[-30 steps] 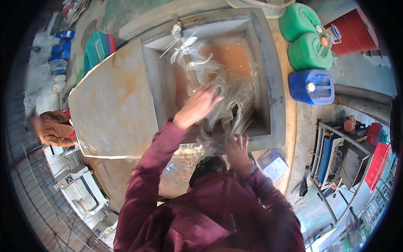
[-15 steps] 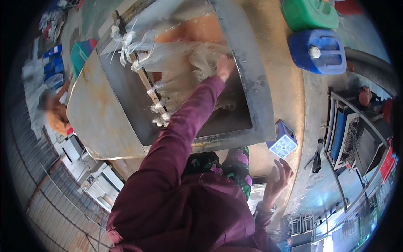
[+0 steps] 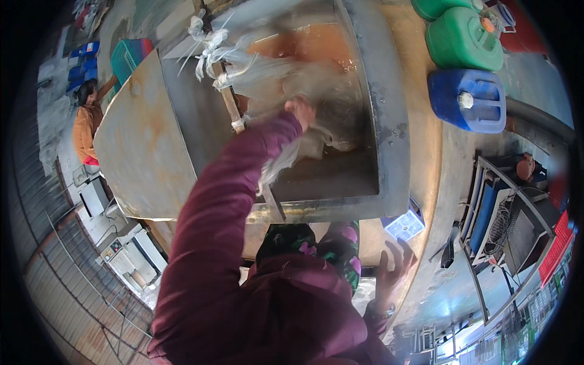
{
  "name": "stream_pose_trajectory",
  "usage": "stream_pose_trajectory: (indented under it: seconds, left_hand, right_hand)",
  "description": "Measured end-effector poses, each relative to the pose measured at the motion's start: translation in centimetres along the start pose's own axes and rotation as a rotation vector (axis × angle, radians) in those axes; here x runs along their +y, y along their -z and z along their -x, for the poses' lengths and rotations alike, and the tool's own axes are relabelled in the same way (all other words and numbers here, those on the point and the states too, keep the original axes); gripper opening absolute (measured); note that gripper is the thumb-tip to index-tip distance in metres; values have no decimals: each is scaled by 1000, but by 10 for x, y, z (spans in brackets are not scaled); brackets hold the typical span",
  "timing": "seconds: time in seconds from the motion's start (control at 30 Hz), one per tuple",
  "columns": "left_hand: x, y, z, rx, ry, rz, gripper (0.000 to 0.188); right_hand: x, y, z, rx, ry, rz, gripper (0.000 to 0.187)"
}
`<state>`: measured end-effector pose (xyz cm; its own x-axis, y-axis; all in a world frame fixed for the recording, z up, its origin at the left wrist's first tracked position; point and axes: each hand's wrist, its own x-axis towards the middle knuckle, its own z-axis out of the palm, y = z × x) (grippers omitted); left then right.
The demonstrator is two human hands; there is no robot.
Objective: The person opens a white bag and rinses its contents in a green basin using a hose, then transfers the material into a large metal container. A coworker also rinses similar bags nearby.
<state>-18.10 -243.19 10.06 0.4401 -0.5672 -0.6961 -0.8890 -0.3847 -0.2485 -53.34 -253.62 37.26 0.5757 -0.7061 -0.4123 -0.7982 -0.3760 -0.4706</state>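
My left hand (image 3: 301,112) reaches into a metal tank (image 3: 392,140) and is closed, apparently on a thin, whitish, translucent sheet (image 3: 267,76). The sheet is blurred by motion, and I cannot tell whether it is mesh or plastic. Its upper edge is knotted in bunches along a wooden stick (image 3: 230,106) that slants across the tank opening. Orange-brown liquid (image 3: 328,42) shows at the far side. Away from the tank, my right hand (image 3: 395,274) hangs open with its fingers spread, holding nothing. Just beyond it stands a small blue box-shaped basket (image 3: 404,226).
A blue jerrycan (image 3: 467,100) and a green jerrycan (image 3: 465,39) stand on the right. A metal rack (image 3: 511,225) with panels and cable lies farther right. Another person (image 3: 89,125) is beyond the tank's left side, near stacked baskets (image 3: 128,61).
My left hand has moved left and nearer inside the tank, dragging the whitish sheet along. The right hand's fingers have spread. The whole view has shifted slightly.
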Motion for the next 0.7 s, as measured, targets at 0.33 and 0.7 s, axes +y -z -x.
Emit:
stream_pose_trajectory:
  seconds: [0.33, 0.7]
  left_hand:
    - [79, 18, 53, -78, -277, 375, 18]
    - [-27, 19, -14, 65, -94, 167, 19]
  right_hand:
    - [6, -41, 30, -39, -36, -171, 22]
    - [75, -1, 26, 26, -117, -19, 20]
